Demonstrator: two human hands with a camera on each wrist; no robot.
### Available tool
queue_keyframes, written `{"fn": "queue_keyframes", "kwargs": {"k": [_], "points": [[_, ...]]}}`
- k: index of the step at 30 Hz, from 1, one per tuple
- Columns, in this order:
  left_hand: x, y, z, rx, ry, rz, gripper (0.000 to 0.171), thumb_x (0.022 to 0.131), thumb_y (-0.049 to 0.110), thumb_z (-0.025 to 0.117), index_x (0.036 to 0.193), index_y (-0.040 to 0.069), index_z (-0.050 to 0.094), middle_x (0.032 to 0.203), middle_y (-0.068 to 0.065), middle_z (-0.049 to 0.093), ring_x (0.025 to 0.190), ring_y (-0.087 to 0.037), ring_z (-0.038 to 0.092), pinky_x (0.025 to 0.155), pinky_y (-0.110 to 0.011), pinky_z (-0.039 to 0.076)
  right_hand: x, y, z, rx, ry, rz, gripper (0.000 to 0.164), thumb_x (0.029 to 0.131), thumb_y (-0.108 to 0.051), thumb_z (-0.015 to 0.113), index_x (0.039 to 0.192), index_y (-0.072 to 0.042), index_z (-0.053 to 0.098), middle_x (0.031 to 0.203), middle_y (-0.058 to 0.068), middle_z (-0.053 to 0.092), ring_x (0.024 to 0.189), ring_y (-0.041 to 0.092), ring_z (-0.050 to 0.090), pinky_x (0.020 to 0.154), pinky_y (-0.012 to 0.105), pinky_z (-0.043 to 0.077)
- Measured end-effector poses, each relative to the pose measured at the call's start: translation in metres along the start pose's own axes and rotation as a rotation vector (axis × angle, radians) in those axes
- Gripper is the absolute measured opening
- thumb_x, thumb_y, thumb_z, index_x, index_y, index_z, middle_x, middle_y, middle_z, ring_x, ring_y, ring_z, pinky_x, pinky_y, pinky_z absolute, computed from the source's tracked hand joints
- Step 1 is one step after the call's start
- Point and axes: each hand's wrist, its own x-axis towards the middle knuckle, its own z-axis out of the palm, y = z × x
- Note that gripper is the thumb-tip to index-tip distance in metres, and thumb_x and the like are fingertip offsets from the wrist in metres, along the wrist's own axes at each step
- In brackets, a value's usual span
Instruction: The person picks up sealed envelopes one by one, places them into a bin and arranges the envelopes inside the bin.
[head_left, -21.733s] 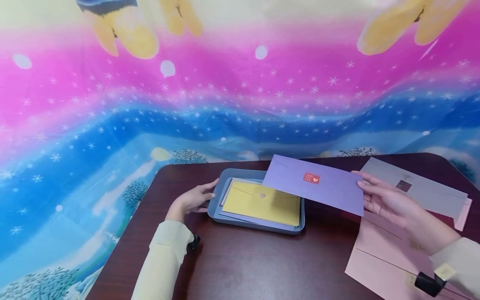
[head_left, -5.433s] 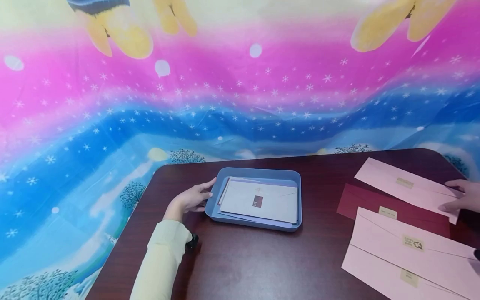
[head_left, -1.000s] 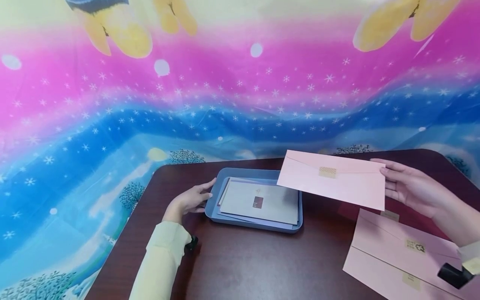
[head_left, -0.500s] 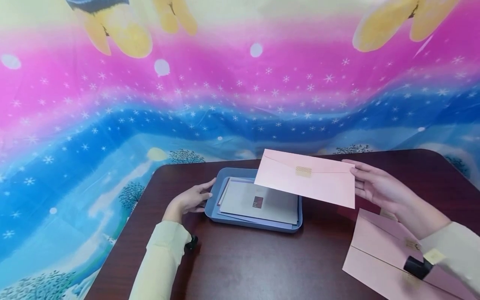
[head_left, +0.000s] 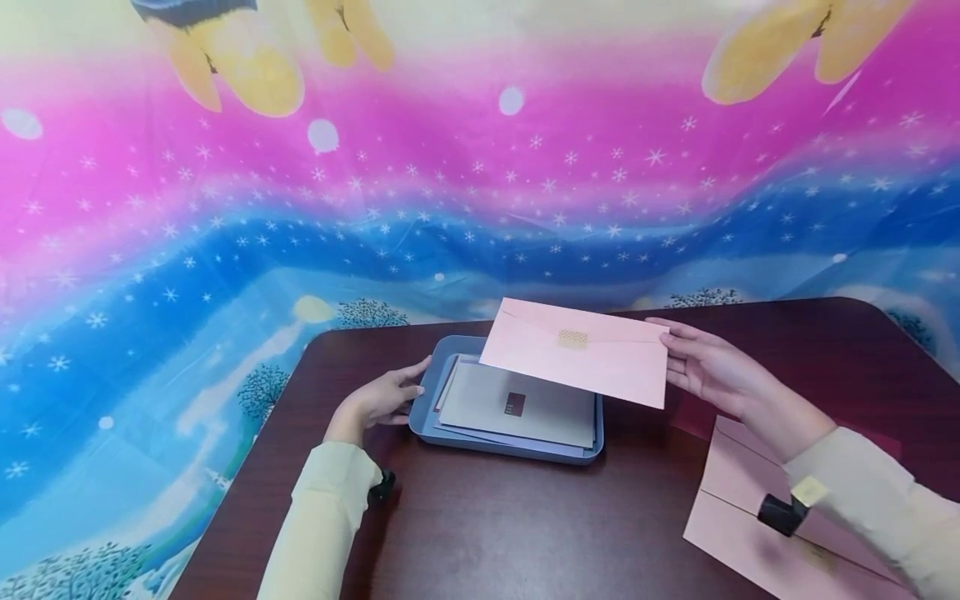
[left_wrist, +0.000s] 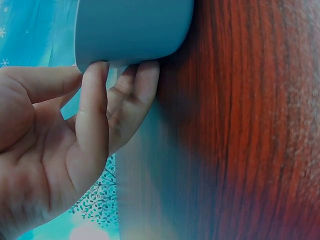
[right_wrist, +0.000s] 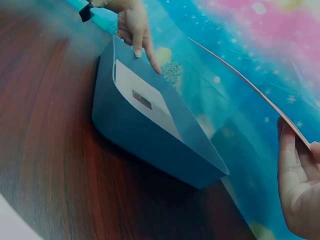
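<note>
My right hand [head_left: 716,367] pinches the right end of a pink envelope [head_left: 573,350] with a gold sticker. It tilts above the back right of the blue-grey tray [head_left: 517,454], apart from the stack inside. A whitish envelope [head_left: 480,408] with a dark red label tops that stack; lilac edges show beneath. At the tray's left end my left hand [head_left: 375,407] holds the rim and outer wall with its fingertips. The left wrist view shows its bent fingers [left_wrist: 92,115] against the tray wall [left_wrist: 135,30]. In the right wrist view the pink envelope [right_wrist: 240,75] appears edge-on.
Two overlapping pink envelopes [head_left: 720,533] lie at the front right of the dark wooden table [head_left: 480,533], partly under my right sleeve. Behind them a dark red envelope [head_left: 692,417] is mostly covered. A printed cloth [head_left: 450,208] hangs behind the table.
From the right side, my right hand has carried the pink envelope left over the tray. Earlier, a yellow envelope topped the stack, then the whitish one. My left hand stays at the tray.
</note>
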Motion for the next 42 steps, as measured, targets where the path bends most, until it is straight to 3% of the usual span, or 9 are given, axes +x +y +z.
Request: {"fn": "queue_keyframes", "kwargs": {"k": [6,12,17,20,24,37,42], "points": [[0.001,-0.002,0.000,0.009,0.007,-0.002,0.064,0.110,0.015,0.049,0.165,0.035,0.022,0.146,-0.017,0.055,0.106,-0.022,0.068,0.081,-0.037,0.056,0.012,0.010,0.014,0.021,-0.007,0.041,0.037,0.110,-0.005,0.044,0.117,-0.022,0.075,0.116,0.001,0.071,0.104,0.014,0.070,0.089,0.029,0.055],[0.001,-0.003,-0.001,0.019,0.009,0.010,0.064,0.110,0.015,0.049,0.164,0.035,0.022,0.150,-0.017,0.051,0.110,-0.022,0.067,0.086,-0.040,0.056,0.021,0.022,0.026,-0.027,0.023,0.084,0.033,0.110,-0.007,0.046,0.120,-0.024,0.072,0.113,0.001,0.071,0.101,0.013,0.070,0.088,0.027,0.055],[0.003,-0.003,-0.001,0.017,0.002,0.018,0.064,0.110,0.014,0.048,0.165,0.034,0.022,0.150,-0.018,0.051,0.109,-0.023,0.067,0.085,-0.039,0.056,0.029,0.031,0.031,-0.078,0.040,0.110,0.035,0.110,-0.007,0.047,0.142,-0.017,0.055,0.113,0.000,0.071,0.102,0.014,0.070,0.089,0.028,0.055],[0.003,-0.003,-0.001,0.016,-0.004,0.020,0.064,0.111,0.014,0.047,0.165,0.034,0.021,0.151,-0.018,0.050,0.110,-0.022,0.066,0.084,-0.038,0.056,0.032,0.036,0.034,-0.107,0.041,0.122,0.050,0.110,-0.007,0.047,0.158,-0.009,0.034,0.114,-0.001,0.071,0.103,0.013,0.069,0.090,0.029,0.055],[0.003,-0.003,-0.001,0.017,0.000,0.015,0.064,0.110,0.014,0.048,0.165,0.035,0.022,0.153,-0.018,0.048,0.110,-0.022,0.066,0.084,-0.039,0.056,0.035,0.041,0.039,-0.164,0.030,0.136,0.061,0.110,-0.008,0.045,0.163,-0.001,0.016,0.114,-0.002,0.070,0.103,0.012,0.069,0.091,0.029,0.055],[0.002,-0.005,0.000,0.000,0.002,0.009,0.064,0.111,0.014,0.047,0.165,0.034,0.021,0.150,-0.018,0.049,0.109,-0.022,0.066,0.088,-0.042,0.056,0.042,0.050,0.044,-0.297,0.043,0.183,0.058,0.109,-0.009,0.048,0.160,0.004,0.023,0.116,0.001,0.071,0.104,0.014,0.070,0.092,0.033,0.055],[0.002,-0.004,0.000,0.007,-0.003,0.016,0.064,0.111,0.015,0.048,0.165,0.035,0.021,0.149,-0.019,0.050,0.107,-0.022,0.067,0.087,-0.041,0.056,0.042,0.048,0.045,-0.392,0.095,0.179,0.056,0.108,-0.007,0.050,0.158,0.006,0.029,0.130,0.015,0.067,0.105,0.015,0.071,0.093,0.035,0.054]]}}
